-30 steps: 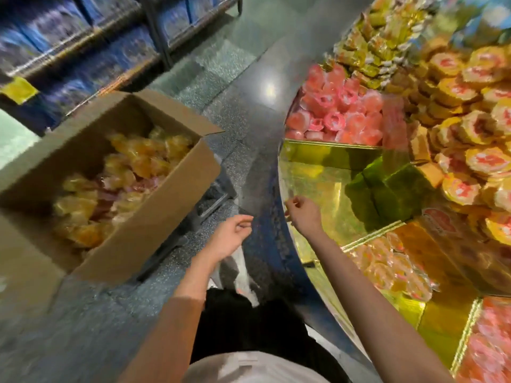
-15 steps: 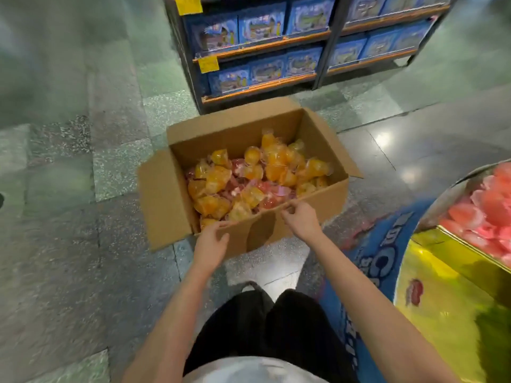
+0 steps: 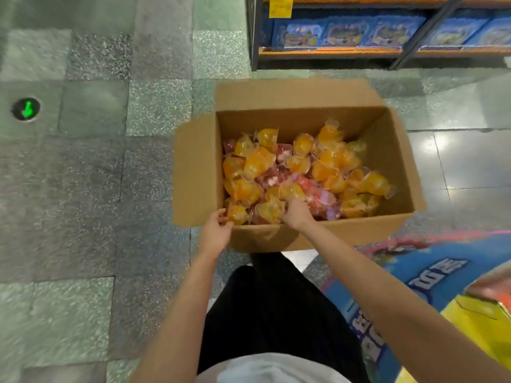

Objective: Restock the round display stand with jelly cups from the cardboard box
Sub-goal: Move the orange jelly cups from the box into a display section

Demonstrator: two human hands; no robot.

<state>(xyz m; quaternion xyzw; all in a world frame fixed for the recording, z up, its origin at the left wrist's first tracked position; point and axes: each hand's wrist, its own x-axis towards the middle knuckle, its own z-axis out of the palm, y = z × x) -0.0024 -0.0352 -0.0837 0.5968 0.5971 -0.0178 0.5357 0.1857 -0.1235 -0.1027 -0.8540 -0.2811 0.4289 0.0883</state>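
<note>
Both hands now reach into cardboard box (image 3: 301,234).

Large white lettering on blue banner (image 3: 387,294) right of cardboard box (image 3: 304,236), too blurred to read; yellow shelf tag (image 3: 280,6) likewise illegible.

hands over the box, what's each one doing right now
Left hand: fingers curled round an orange jelly cup.
Right hand: reaching into the cups, grip cannot be told.
</note>
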